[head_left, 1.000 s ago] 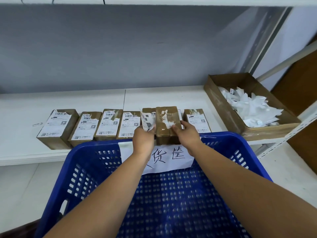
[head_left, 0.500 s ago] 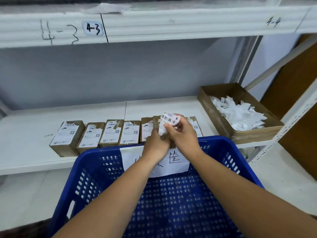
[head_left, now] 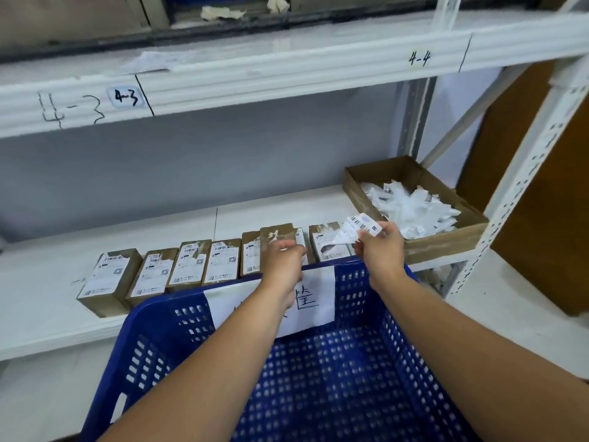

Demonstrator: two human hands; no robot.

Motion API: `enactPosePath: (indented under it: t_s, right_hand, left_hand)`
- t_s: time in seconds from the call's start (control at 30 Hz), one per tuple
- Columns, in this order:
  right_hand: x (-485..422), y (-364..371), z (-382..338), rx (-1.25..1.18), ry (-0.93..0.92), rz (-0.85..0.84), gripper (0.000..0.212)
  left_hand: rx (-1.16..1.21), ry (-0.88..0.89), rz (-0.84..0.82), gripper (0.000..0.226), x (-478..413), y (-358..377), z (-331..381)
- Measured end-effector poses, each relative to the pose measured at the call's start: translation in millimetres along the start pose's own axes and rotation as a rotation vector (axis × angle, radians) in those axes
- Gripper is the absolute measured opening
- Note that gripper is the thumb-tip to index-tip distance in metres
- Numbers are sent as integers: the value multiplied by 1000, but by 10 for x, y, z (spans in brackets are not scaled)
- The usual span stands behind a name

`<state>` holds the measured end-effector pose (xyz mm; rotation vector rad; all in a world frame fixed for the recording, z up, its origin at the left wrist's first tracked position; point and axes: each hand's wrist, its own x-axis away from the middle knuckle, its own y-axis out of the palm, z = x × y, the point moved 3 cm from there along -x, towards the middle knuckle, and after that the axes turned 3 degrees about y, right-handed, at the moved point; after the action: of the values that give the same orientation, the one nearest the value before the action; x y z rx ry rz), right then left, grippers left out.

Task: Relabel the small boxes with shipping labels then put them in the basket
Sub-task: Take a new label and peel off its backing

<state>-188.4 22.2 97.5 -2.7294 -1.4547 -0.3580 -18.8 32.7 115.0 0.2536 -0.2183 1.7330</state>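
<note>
Several small brown boxes (head_left: 188, 263) with white shipping labels stand in a row on the white shelf (head_left: 47, 301). One box (head_left: 276, 233) in the row has only torn label scraps on top. My left hand (head_left: 282, 261) rests against its front with curled fingers; I cannot tell whether it grips the box. To the right, my right hand (head_left: 379, 247) pinches a peeled, crumpled label (head_left: 353, 231) with a barcode, held above the row near the open carton. The blue plastic basket (head_left: 153, 339) sits below my arms, a paper sign on its far wall.
An open brown carton (head_left: 446, 239) holding a heap of torn white labels sits at the shelf's right end. An upper shelf beam (head_left: 255, 81) marked 4-3 and 4-4 overhangs. A white upright post (head_left: 522, 193) stands at the right.
The label has come off the box. My right hand has carried it rightward toward the carton, and my left hand has stayed at the box. The camera has tilted up.
</note>
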Motion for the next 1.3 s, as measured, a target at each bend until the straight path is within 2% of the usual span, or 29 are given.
enactPosePath:
  t_s: [0.1,0.17,0.33,0.43,0.53,0.63,0.77,0.83,0.97,1.13,1.3]
  right_hand:
    - [-222,-241,9,-37,18,142,15]
    - [-381,-370,12,-46,22,180,16]
    - [-750,-598,-135,30,-107,308,15]
    - [-936,-658,-241,276,-252,330,22]
    - [-1121,-621,-217,658,-466,229,24]
    - [-1274,-629,-110,965,-545,145,26]
    - [-1367,-733,-93,1246,-644,206,21]
    - [-1417,-771,-98,1337,-645,167,24]
    - [-1470,-800,-8,1474,-662,37,48]
    - [-1584,-876,161,1336,-493,24,62]
    - [-1626,-852,283,1465,-309,-49,69]
  left_hand:
    - [19,-28,-20,23,-6,136,-21]
    - [5,-51,-51,15,-21,242,-57]
    - [-58,-79,-87,11,-101,399,-157]
    - [-119,-44,-123,13,-134,427,-196]
    - [-217,-15,-185,12,-144,485,-245]
    - [-313,9,-252,10,-151,543,-316]
    - [-391,0,-295,12,-189,577,-444]
    - [-445,24,-313,13,-212,597,-499]
    - [-527,64,-371,13,-208,638,-567]
    - [-520,47,-400,10,-168,697,-574]
    - [-489,9,-414,14,-119,699,-567]
